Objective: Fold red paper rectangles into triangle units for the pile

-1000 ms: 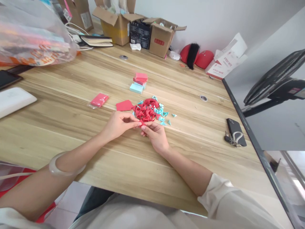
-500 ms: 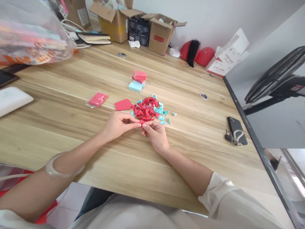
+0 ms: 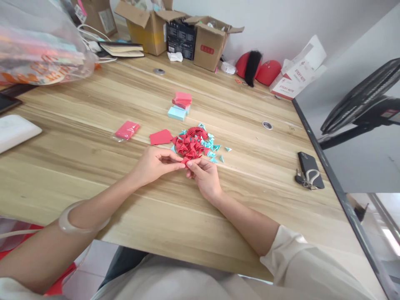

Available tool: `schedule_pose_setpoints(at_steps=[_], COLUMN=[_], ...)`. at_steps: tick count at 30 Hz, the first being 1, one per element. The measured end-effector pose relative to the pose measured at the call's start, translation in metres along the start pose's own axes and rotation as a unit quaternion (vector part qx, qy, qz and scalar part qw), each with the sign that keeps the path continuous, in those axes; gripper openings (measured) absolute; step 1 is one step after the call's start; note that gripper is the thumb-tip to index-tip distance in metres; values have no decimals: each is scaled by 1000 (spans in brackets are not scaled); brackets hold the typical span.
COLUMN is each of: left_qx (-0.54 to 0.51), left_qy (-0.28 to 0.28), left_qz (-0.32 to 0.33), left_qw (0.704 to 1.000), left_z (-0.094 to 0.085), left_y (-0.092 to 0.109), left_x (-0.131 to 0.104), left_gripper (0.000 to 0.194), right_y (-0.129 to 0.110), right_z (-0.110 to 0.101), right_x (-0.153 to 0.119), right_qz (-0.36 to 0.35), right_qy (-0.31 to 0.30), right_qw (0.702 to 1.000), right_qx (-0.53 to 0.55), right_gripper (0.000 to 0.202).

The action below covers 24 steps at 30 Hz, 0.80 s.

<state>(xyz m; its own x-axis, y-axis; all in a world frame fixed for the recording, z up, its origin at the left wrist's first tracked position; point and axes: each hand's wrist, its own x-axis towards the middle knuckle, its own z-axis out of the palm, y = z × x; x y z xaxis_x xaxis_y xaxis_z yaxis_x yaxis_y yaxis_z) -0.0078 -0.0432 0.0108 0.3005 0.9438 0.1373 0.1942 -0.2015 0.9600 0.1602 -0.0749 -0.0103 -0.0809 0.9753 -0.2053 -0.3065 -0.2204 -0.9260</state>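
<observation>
Between my fingertips is a small red piece of folded paper (image 3: pixel 185 161). My left hand (image 3: pixel 156 166) pinches its left side, and my right hand (image 3: pixel 204 175) pinches it from the right. Just beyond them lies a heap of red folded paper triangles (image 3: pixel 189 143), with a red fan-like pleated strip (image 3: pixel 198 132) on its far side. Light-blue folded triangles (image 3: pixel 214 147) are scattered around the heap's right edge. Flat red paper sheets (image 3: pixel 161 137) lie left of the heap. The exact folds of the held piece are partly hidden by my fingers.
Behind the heap sit red paper stacks (image 3: pixel 182 98) and a light-blue stack (image 3: pixel 176 113). A wrapped red pack (image 3: pixel 127 130) lies to the left. Cardboard boxes (image 3: pixel 208 48) line the wall. At right are a black phone-like object with keys (image 3: pixel 311 170) and a fan (image 3: pixel 362 100).
Both hands stay nearly in place with the red paper between them. Slightly more of the red paper shows between the fingertips. The whole view has shifted a little.
</observation>
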Motion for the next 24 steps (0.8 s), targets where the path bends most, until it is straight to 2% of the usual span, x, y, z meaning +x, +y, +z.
schedule_pose_setpoints(at_steps=[15, 20, 24], left_qx=[-4, -25, -36], left_qy=[-14, 7, 1], left_qz=[-24, -44, -47], left_qw=[1000, 999, 998], left_z=[-1, -1, -1], left_y=[7, 12, 13], left_x=[-1, 0, 1], left_gripper=[19, 18, 15], right_y=[0, 0, -1], right_z=[0, -1, -1], right_x=[0, -1, -1], right_qz=[-5, 5, 6], right_qy=[-3, -21, -21], right_qw=[1000, 1000, 1000], right_qx=[7, 0, -8], right_gripper=[35, 32, 32])
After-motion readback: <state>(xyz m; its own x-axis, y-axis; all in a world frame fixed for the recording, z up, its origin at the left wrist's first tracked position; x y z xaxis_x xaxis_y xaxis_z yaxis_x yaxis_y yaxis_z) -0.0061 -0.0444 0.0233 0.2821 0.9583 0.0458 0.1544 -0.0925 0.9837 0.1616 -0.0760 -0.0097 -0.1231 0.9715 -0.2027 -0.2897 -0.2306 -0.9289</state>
